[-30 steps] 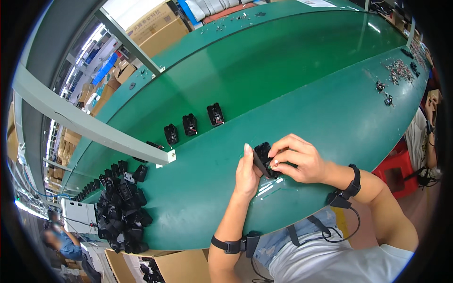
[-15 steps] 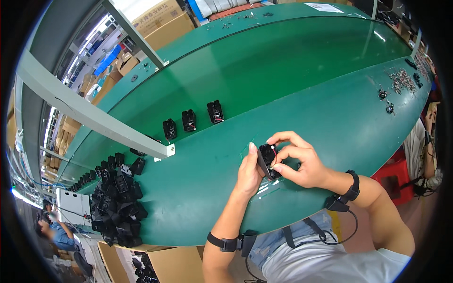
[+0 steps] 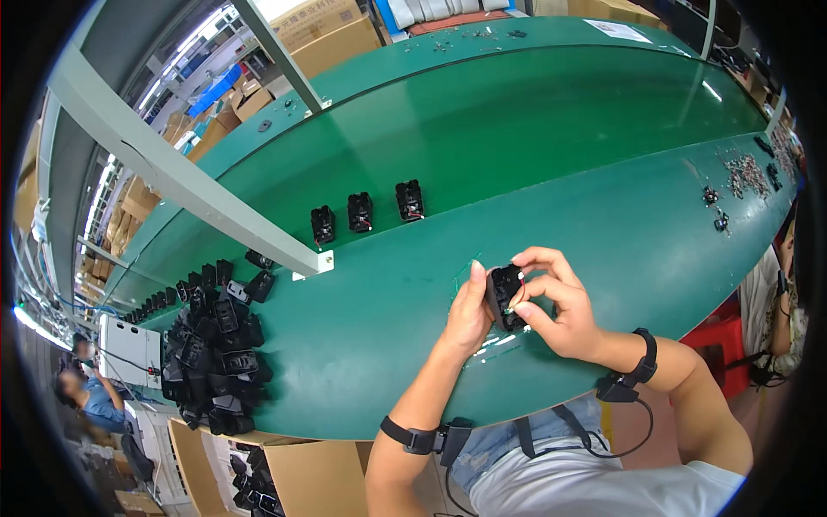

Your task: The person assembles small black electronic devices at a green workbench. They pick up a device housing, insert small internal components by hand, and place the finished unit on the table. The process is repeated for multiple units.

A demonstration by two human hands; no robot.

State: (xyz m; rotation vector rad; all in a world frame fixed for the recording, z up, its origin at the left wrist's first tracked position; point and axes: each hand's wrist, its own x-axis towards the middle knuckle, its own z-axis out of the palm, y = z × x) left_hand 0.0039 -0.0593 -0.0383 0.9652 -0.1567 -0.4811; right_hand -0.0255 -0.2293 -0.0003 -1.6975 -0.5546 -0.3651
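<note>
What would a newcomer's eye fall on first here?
Likely the big heap of black cases on the left of the green table. Next, right of centre, the left hand holding one black case, the right hand working at it. A red stool stands far right.

- A cardboard box (image 3: 320, 28), beyond the far edge of the bench (image 3: 362, 362) toward its left end, bears a line of large, dark printed characters.
- A white sheet (image 3: 618, 31), near the bench's far right corner, carries faint print too small to read.
</note>
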